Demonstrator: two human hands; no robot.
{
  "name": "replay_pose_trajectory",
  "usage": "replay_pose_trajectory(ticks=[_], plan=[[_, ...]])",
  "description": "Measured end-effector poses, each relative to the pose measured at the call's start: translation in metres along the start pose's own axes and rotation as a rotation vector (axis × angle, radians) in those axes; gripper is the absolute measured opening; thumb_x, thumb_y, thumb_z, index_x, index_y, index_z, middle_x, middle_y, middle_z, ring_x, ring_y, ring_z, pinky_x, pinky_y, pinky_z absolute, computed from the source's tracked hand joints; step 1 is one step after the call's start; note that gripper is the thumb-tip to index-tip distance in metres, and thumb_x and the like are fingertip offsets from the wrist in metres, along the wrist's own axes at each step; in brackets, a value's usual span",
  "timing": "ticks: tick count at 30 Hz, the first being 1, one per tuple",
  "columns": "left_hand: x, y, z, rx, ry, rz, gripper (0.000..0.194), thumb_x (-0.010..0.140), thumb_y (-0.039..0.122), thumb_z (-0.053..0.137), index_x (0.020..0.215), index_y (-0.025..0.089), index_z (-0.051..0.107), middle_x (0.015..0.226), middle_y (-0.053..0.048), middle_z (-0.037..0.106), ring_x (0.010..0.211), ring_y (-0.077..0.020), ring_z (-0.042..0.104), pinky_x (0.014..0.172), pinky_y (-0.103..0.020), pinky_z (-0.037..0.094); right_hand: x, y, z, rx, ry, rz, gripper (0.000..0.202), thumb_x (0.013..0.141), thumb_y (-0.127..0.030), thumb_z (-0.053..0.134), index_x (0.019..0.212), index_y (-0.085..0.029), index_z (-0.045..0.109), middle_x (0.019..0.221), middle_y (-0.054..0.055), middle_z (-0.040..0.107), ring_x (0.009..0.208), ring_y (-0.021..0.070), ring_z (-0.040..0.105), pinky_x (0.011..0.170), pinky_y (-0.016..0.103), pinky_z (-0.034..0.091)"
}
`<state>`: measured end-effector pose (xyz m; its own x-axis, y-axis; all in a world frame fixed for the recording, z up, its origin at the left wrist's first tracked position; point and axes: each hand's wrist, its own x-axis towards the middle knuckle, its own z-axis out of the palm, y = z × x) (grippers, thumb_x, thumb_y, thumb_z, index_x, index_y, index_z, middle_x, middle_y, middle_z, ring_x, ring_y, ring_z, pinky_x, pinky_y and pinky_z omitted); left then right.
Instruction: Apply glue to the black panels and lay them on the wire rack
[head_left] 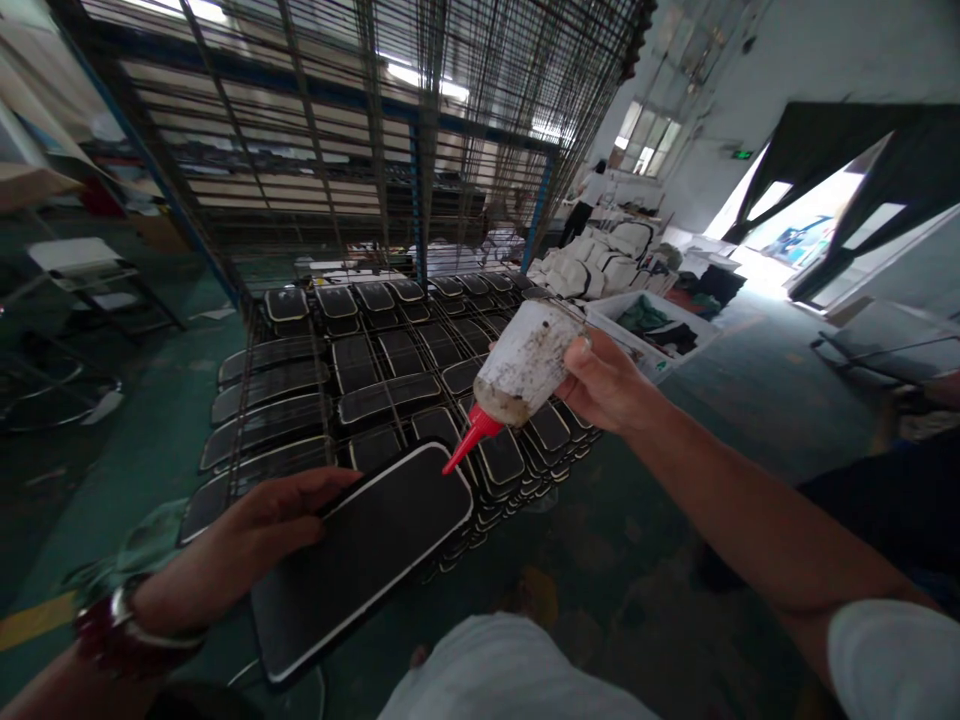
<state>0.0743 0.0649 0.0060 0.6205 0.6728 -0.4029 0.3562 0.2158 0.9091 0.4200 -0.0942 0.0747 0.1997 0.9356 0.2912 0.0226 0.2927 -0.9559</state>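
Observation:
My left hand grips the edge of a flat black panel with rounded corners, thumb on top and fingers along its far side. A white line of what looks like glue runs around the panel near its rim. In my right hand is a stained white glue bottle, tipped nozzle-down. Its red nozzle points at the panel's far right corner, just inside the white line. Whether the tip touches the surface I cannot tell.
Beyond the panel, a wire rack carries many similar black pieces with pale outlines, its upper grids raised. To the right stand a white bin of dark cloth and a pile of white bags. A person is farther back.

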Motion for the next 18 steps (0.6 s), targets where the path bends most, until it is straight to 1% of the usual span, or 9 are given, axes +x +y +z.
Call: replay_pose_trajectory(ticks=[2,5,7,9,11,15,18], plan=[[-0.003,0.001,-0.003,0.001,-0.017,-0.002,0.045,0.048,0.033,0.091,0.093,0.029,0.093,0.108,-0.006,0.091,0.100,-0.0399,0.085,0.092,-0.051,0.071,0.000,0.001,0.000,0.009,0.015,-0.013,0.073,0.082,-0.080,0.091,0.122,-0.023,0.069,0.094,0.007,0.071,0.078,0.0263,0.072,0.056,0.034,0.065],[-0.010,0.007,-0.004,0.039,-0.085,0.002,0.041,0.059,0.034,0.089,0.100,0.029,0.093,0.115,-0.005,0.091,0.104,-0.0376,0.085,0.096,-0.051,0.070,0.001,0.005,0.001,0.026,0.044,-0.006,0.068,0.080,-0.078,0.094,0.111,-0.023,0.068,0.090,0.005,0.069,0.074,0.0236,0.070,0.054,0.032,0.064],[-0.013,0.011,-0.004,0.067,-0.113,0.012,0.038,0.064,0.031,0.085,0.102,0.029,0.092,0.118,-0.003,0.091,0.108,-0.0361,0.085,0.100,-0.051,0.068,0.004,0.007,0.002,0.019,0.054,0.002,0.069,0.078,-0.076,0.096,0.111,-0.022,0.068,0.090,0.005,0.070,0.074,0.0227,0.069,0.054,0.031,0.064],[-0.013,0.013,-0.003,0.082,-0.105,0.016,0.038,0.063,0.030,0.083,0.100,0.029,0.091,0.116,-0.004,0.091,0.108,-0.0366,0.085,0.101,-0.052,0.068,0.008,0.006,0.005,-0.007,0.049,0.005,0.070,0.077,-0.075,0.098,0.113,-0.022,0.069,0.094,0.005,0.072,0.075,0.0223,0.070,0.053,0.029,0.063],[-0.010,0.010,-0.003,0.098,-0.105,0.012,0.039,0.063,0.030,0.082,0.101,0.028,0.091,0.117,-0.005,0.091,0.109,-0.0374,0.085,0.101,-0.051,0.068,0.013,0.002,0.009,-0.040,0.035,0.000,0.070,0.076,-0.072,0.099,0.114,-0.021,0.070,0.095,0.005,0.072,0.075,0.0215,0.070,0.052,0.028,0.062],[-0.002,-0.001,-0.007,0.138,-0.143,0.033,0.040,0.071,0.031,0.082,0.110,0.026,0.089,0.127,-0.006,0.089,0.116,-0.0353,0.083,0.103,-0.045,0.066,0.024,-0.011,0.019,-0.142,-0.017,-0.002,0.066,0.075,-0.067,0.102,0.110,-0.022,0.070,0.093,0.002,0.071,0.076,0.0205,0.070,0.053,0.025,0.059],[0.003,-0.006,-0.009,0.138,-0.146,0.050,0.042,0.074,0.030,0.081,0.115,0.025,0.088,0.127,-0.006,0.089,0.116,-0.0345,0.083,0.105,-0.044,0.064,0.030,-0.020,0.025,-0.214,-0.054,0.011,0.066,0.075,-0.069,0.102,0.108,-0.023,0.069,0.093,0.001,0.070,0.076,0.0193,0.070,0.053,0.024,0.058]])
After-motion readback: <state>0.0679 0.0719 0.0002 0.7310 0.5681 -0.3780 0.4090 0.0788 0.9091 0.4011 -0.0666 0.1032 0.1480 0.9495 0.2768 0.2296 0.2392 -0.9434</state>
